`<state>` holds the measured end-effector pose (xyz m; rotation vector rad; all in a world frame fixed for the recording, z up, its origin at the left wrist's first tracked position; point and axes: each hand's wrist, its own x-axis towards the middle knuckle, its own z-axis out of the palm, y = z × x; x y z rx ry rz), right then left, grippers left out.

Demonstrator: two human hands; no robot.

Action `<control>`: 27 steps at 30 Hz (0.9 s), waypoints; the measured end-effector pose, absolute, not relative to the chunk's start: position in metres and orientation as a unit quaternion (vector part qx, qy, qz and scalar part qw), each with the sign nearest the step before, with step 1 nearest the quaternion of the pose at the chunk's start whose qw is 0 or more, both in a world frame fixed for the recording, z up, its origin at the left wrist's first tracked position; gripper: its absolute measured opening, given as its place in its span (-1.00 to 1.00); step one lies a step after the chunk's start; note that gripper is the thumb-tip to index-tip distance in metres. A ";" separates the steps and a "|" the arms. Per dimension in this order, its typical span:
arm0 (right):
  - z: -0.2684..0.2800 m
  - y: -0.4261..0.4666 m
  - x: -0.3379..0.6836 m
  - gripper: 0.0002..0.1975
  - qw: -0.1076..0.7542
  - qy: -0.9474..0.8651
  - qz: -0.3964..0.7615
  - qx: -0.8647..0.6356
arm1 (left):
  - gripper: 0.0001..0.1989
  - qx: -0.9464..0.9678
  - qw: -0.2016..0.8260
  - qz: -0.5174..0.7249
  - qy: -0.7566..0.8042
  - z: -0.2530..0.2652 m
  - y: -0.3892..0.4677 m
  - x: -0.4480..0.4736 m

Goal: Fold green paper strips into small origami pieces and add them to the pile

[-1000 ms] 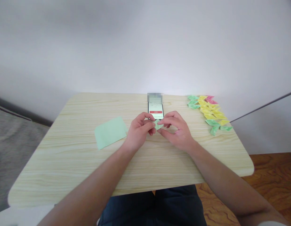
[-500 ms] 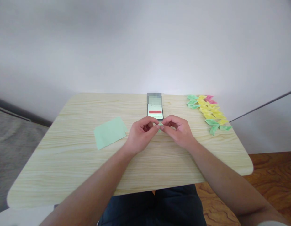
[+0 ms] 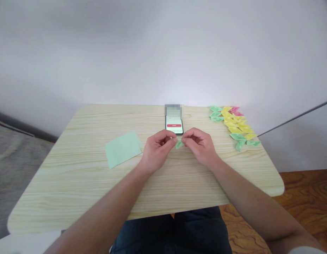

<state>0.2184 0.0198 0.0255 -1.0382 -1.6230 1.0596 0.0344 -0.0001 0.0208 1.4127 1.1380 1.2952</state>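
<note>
Between my two hands, just in front of the phone, is a small folded piece of green paper (image 3: 179,144). My left hand (image 3: 158,147) pinches its left side between thumb and forefinger. On the other side my right hand (image 3: 199,144) grips it the same way, with the fingertips a little apart from the left ones. The paper's fine folds are too small to make out. To the left of my left hand lie flat sheets of light green paper (image 3: 123,149), one corner jutting out from beneath the top sheet.
A phone (image 3: 174,126) with a lit screen lies at the table's back edge by the wall. Several folded paper pieces, green, yellow (image 3: 233,121) and pink (image 3: 235,110), are grouped at the right of the pale wooden table (image 3: 81,169).
My fingertips have drawn slightly apart, and more of the green folded paper shows between them. The sheets, phone and folded pieces stay where they were.
</note>
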 end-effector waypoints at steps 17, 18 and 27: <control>0.022 0.017 0.219 -0.81 0.459 -0.677 0.441 -0.370 | -0.83 0.541 0.435 0.570 0.440 0.020 0.002 0.036; 0.022 0.016 0.220 -0.82 0.461 -0.680 0.437 -0.365 | -0.83 0.540 0.436 0.573 0.436 0.019 0.002 0.036; 0.025 0.014 0.218 -0.86 0.487 -0.681 0.403 -0.369 | -0.81 0.544 0.434 0.581 0.421 0.015 0.002 0.034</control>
